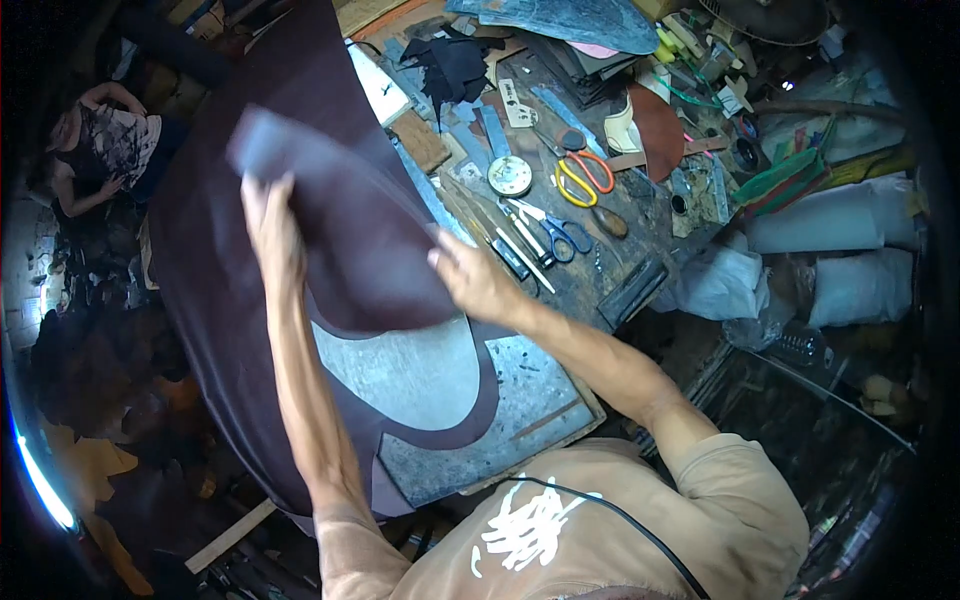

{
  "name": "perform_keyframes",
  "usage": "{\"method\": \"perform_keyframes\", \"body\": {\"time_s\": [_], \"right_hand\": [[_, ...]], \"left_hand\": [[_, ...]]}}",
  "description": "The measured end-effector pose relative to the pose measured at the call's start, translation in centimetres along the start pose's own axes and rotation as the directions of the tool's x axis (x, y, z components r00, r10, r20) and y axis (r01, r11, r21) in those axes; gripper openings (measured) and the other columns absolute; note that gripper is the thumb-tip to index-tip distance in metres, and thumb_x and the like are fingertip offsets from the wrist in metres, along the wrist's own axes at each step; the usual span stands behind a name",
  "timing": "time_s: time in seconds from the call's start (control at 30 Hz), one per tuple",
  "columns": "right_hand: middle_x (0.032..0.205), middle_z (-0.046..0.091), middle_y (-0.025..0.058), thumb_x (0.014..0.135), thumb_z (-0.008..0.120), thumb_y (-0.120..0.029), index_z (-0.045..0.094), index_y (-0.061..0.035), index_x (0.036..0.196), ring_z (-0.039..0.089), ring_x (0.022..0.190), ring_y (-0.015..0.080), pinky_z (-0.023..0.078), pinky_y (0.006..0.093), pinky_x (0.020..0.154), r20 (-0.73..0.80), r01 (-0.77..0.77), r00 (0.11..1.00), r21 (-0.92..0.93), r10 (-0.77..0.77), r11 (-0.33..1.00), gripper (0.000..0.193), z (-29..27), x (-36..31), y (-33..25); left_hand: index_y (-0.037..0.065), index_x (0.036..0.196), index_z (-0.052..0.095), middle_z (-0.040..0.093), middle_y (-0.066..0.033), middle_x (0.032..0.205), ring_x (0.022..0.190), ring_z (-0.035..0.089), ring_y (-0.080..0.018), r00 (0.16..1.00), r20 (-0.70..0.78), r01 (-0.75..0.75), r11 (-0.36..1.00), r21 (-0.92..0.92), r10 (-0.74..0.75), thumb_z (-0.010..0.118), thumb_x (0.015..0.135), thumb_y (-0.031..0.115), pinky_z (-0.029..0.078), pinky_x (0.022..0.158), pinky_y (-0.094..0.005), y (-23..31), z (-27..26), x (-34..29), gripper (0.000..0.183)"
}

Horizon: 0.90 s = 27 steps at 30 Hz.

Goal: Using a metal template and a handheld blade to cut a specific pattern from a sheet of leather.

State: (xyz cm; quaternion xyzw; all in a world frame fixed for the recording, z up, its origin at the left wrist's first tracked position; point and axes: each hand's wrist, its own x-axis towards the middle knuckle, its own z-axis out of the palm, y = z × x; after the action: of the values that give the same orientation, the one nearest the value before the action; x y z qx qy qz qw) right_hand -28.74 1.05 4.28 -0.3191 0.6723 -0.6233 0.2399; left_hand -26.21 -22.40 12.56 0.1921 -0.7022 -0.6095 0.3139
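Note:
Between my two hands a cut piece of dark brown leather [365, 240] is lifted above the table, blurred by motion. My left hand [268, 215] pinches its far left end, where a pale bluish patch shows. At its right edge my right hand [478, 278] grips with bent fingers and thumb. Below spreads a large dark brown leather hide [215, 270], draped over the table's left side. A rounded cut-out in the hide bares a pale grey surface [425, 370], with a narrow leather strip [450, 436] curving around it.
To the right lie orange-and-yellow-handled scissors [582, 172], blue-handled scissors [565, 238], a round tin [510, 176] and several slim tools. Black leather scraps [445, 65] sit at the back. White bags [720, 280] stand beyond the table's right edge. Another person [110, 145] is at far left.

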Motion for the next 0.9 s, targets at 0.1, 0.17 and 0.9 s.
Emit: {"method": "perform_keyframes", "body": {"time_s": [0.1, 0.17, 0.9], "right_hand": [[0.127, 0.056, 0.0252, 0.097, 0.048, -0.012, 0.041, 0.0095, 0.133, 0.057, 0.116, 0.0307, 0.045, 0.0360, 0.098, -0.285, 0.086, 0.958, 0.185, -0.030, 0.979, 0.042, -1.5, 6.3, 5.5], [0.128, 0.055, 0.0191, 0.097, 0.046, -0.009, 0.041, 0.0053, 0.134, 0.057, 0.115, 0.0255, 0.047, 0.0353, 0.097, -0.300, 0.065, 0.949, 0.482, 0.095, 0.874, 0.040, -3.7, 9.4, 6.6], [0.095, 0.066, 0.0184, 0.088, 0.054, -0.010, 0.061, 0.0003, 0.114, 0.066, 0.082, 0.0313, 0.052, 0.0410, 0.064, -0.516, -0.223, 0.854, -0.463, -0.057, 0.858, 0.029, -12.8, 2.8, 11.0]], "left_hand": [[0.001, 0.144, 0.034, 0.052, -0.0152, 0.133, 0.120, 0.051, -0.0224, 0.968, 0.197, -0.193, 0.960, 0.202, 0.153, 0.058, 0.091, 0.020, 0.038, 0.102, -0.0315, -0.5, 5.5, 9.6, 0.061], [0.001, 0.149, 0.019, 0.049, -0.0233, 0.138, 0.123, 0.052, -0.0280, 0.940, 0.295, -0.281, 0.881, 0.380, 0.172, 0.055, 0.092, 0.019, 0.042, 0.098, -0.0319, -0.4, 9.0, 12.8, 0.070], [-0.003, 0.140, 0.040, 0.030, -0.0272, 0.150, 0.140, 0.025, -0.0440, 0.964, 0.108, -0.019, 0.341, 0.940, -0.244, 0.050, 0.098, 0.031, 0.023, 0.113, -0.0519, -11.4, -11.4, -23.3, 0.055]]}}
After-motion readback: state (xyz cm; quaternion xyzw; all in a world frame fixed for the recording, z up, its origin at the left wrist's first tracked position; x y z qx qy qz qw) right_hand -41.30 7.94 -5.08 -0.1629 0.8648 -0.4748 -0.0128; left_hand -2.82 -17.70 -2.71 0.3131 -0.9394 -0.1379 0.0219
